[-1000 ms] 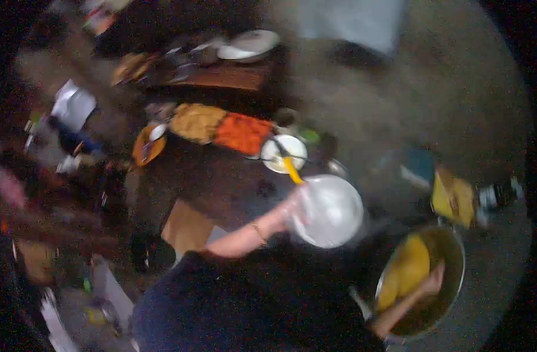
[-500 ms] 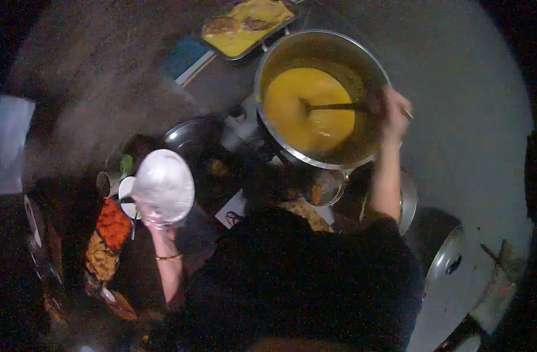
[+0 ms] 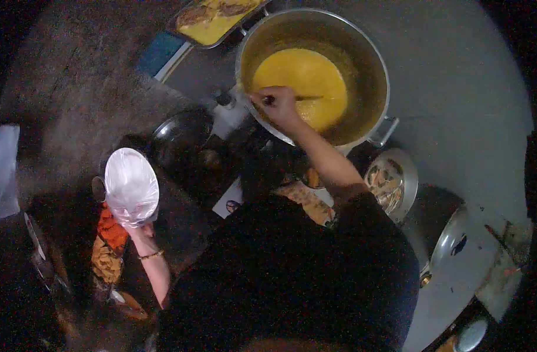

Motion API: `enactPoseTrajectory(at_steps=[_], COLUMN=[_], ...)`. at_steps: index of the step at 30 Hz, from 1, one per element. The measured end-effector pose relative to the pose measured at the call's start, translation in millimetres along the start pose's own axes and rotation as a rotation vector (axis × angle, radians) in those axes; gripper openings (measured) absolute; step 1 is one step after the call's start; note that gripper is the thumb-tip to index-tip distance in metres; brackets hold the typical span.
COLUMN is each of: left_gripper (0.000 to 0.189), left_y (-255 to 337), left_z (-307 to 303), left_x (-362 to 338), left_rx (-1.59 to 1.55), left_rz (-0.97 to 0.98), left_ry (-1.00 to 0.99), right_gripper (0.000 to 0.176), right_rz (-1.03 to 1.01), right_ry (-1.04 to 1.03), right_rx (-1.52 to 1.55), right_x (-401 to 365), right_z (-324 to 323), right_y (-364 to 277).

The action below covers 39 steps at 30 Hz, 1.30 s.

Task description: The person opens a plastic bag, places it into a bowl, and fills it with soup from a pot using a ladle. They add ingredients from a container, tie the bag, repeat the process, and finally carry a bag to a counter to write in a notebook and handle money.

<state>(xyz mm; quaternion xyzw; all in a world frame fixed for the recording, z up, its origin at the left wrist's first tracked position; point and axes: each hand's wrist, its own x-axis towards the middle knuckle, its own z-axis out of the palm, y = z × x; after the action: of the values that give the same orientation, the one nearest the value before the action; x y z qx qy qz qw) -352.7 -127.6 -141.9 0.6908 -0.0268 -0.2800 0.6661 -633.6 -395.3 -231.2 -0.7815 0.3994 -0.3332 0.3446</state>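
In dim, grainy light, we see pale glare on a plastic-wrapped dish (image 3: 132, 182), while blackness rounds the corners.

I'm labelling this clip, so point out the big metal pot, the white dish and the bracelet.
Big metal pot (image 3: 368, 82): head view, bare inner wall, right side.
White dish (image 3: 132, 180): head view, middle of its plastic-covered face.
Bracelet (image 3: 151, 255): head view, middle of its visible band.

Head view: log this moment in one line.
left hand: holding white dish | right hand: gripping utensil at pot | pot: yellow liquid inside
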Motion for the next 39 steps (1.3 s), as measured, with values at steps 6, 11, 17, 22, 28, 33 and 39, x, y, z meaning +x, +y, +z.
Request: enactPoseTrajectory(at_steps=[6,11,17,22,28,33,39], left_gripper=[0.054,0.059,0.062,0.064,0.067,0.070,0.063], left_y=[-22,-20,-19,-36,-31,4,-8], left_z=[-21,-12,-2,13,54,90,127], left_x=[18,7,10,-7,-3,14,34], left_rx=[-0.150,-0.180,-0.176,-0.077,-0.060,-0.051,-0.025], left_rz=[-0.131,-0.133,-0.144,-0.216,-0.258,-0.180,-0.173], left_ry=[-0.056,-0.124,-0.185,-0.291,-0.453,-0.693,-0.685], right_gripper=[0.018,0.021,0.006,0.008,0.017,0.017,0.008], right_rz=[-0.065,-0.368,-0.339,-0.339,-0.543,-0.580,-0.398], right_ry=[0.166,-0.015,-0.283,-0.195,-0.291,-0.028,0.524], right_rx=[0.323,0.136,-0.293,-0.037,0.141,0.304,0.059], right_x=[-9,-50,-38,-63,-111,-154,-140], right_z=[-14,-187,-130,-10,-77,-167,-128], right_y=[-35,-92,-60,-13,-107,-187,-94])
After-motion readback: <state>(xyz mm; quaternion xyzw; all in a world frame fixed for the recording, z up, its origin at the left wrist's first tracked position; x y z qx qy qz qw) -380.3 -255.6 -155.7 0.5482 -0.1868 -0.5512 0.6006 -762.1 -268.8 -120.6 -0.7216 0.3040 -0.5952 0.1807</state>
